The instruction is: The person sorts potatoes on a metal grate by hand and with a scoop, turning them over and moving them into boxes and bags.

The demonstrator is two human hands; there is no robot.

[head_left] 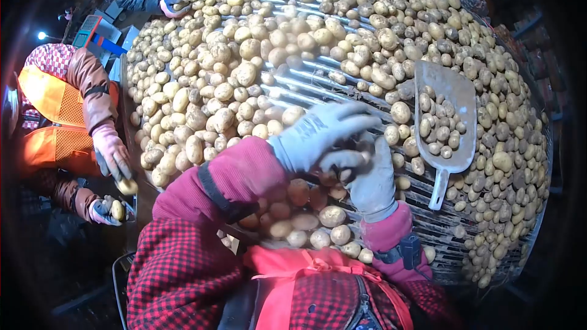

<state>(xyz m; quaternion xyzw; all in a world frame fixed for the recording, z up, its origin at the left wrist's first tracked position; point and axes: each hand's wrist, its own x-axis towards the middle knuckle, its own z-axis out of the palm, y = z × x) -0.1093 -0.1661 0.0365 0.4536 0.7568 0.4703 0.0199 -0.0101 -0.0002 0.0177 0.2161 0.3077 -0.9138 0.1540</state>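
Potatoes (246, 74) spread in a thick layer over the slatted table (306, 90) in front of you, with bare bars showing in the middle and beside your right hand (374, 183). Your left hand (315, 134), in a grey glove, reaches in from the left and meets the right over the slats. A few small, dark potatoes (365, 148) show between your two hands, partly hidden by the gloves. Your fingers are bent around that spot, but you cannot tell from this view which hand bears them, or how firmly either one is closed. More potatoes lie below your left wrist, close to your body, some of them reddish in the shade.

To the right of your hands, a scoop (434, 76) lies on the heap, carrying a cluster of small potatoes, its handle toward you. At your left, a co-worker in an orange vest (46, 98) holds a potato in each gloved hand. Another co-worker's gloved hand (173, 6) is at the far edge.
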